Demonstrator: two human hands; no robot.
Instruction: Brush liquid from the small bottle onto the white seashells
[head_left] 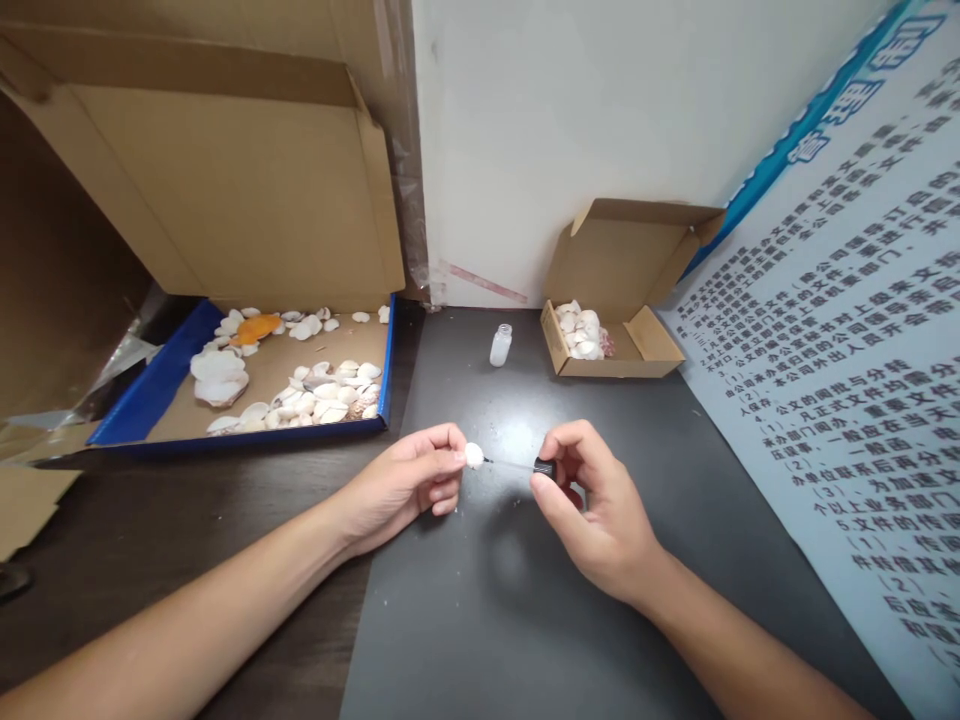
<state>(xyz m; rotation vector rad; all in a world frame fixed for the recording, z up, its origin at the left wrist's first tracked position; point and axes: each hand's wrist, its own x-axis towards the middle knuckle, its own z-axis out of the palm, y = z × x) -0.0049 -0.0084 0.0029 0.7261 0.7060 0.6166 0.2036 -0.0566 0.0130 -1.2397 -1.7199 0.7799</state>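
Observation:
Between the thumb and fingers of my left hand [427, 470] is a small white seashell [475, 455]. My right hand [592, 500] pinches the black cap of a brush [544, 467], whose thin clear stem points left. The dark brush tip is at the shell's right edge and seems to touch it. Behind both hands a small bottle [500, 346] stands uncapped on the grey mat [465, 640], with whitish content inside.
At the left, an open blue-edged cardboard box [247, 435] holds many white shells and an orange one. A smaller open carton [615, 368] with shells stands at the back right. A white wall [600, 110] rises behind, and a printed sheet [847, 330] lines the right side.

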